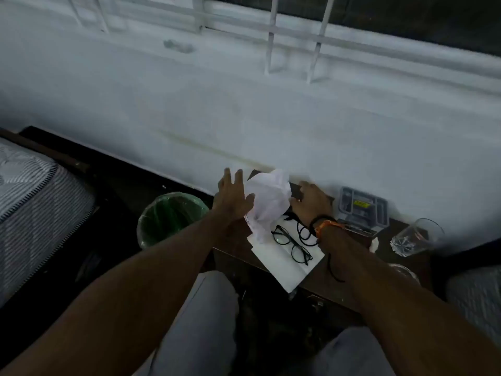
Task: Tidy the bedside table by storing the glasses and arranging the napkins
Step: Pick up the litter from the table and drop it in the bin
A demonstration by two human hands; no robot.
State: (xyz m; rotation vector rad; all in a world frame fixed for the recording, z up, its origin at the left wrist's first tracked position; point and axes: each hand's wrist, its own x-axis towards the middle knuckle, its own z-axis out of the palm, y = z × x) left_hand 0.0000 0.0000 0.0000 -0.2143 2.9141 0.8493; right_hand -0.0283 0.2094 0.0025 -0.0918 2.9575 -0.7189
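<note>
closest to me at the bottom of the frame are my knees in grey trousers (206, 321), both forearms reaching up over them. the dark wooden bedside table (325, 278) runs across the centre right, and its near edge is partly covered by a flat white napkin (282, 263) that hangs a bit over that edge. the black-framed glasses (291, 244) lie unfolded on that napkin, mid-frame, one arm tucked behind my right wrist.

containers: a clear drinking glass (416, 237) stands on the right of the table, looks empty but honestly it's dim. a second clear rim (401, 268) just below it is too blurred to tell what it is. a grey plastic organiser box (362, 210) with a yellow label sits at the back against the wall, contents not readable. left of the table, on the floor, a bin with a green liner (169, 219), can't make out anything inside.

hands: my left hand (234, 198) is spread with straight fingers, thumb side touching a crumpled white napkin (267, 204). my right hand (310, 203) lies palm down on something dark at the back of the table; can't tell if it's gripping it, the fingers are hidden by the back of the hand.

there's a dark gap of floor between the bin and the striped mattress (35, 202) at the left edge. white wall and window bars (271, 42) fill the top, all smeared.
</note>
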